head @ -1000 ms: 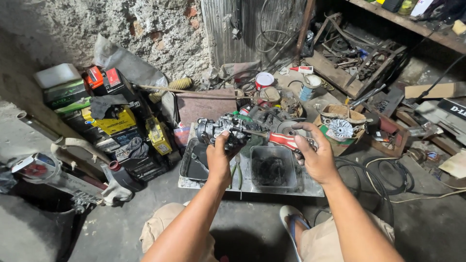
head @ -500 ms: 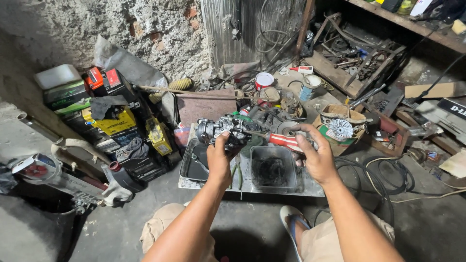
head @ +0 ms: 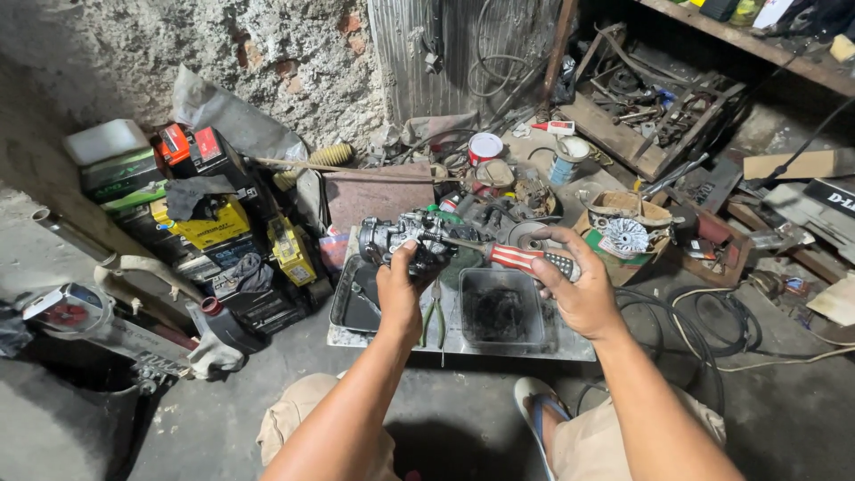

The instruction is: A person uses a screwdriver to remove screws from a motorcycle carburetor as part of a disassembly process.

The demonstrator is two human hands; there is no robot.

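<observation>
1. Head view only. Left hand (head: 398, 289) wraps from below around a grey metal carburettor (head: 405, 239), fingers closed on its body; the part is held up in the air above the metal tray (head: 570, 343), not resting on it.
2. Right hand (head: 574, 285) grips a screwdriver (head: 499, 252) by its red-and-white striped handle, fingers curled tight around it. Shaft points left toward the carburettor; tip probably touches the part, but the contact point is too small to confirm.
3. Below the hands, on the tray: a dark square tub (head: 499, 307) and green-handled pliers (head: 434, 316). A black shallow pan (head: 352, 303) sits at the tray's left edge.
4. Surroundings: stacked batteries (head: 209, 223) lie left on the floor, a white round tin (head: 484, 147) stands behind near the wall, and black cables (head: 712, 321) are coiled right.
</observation>
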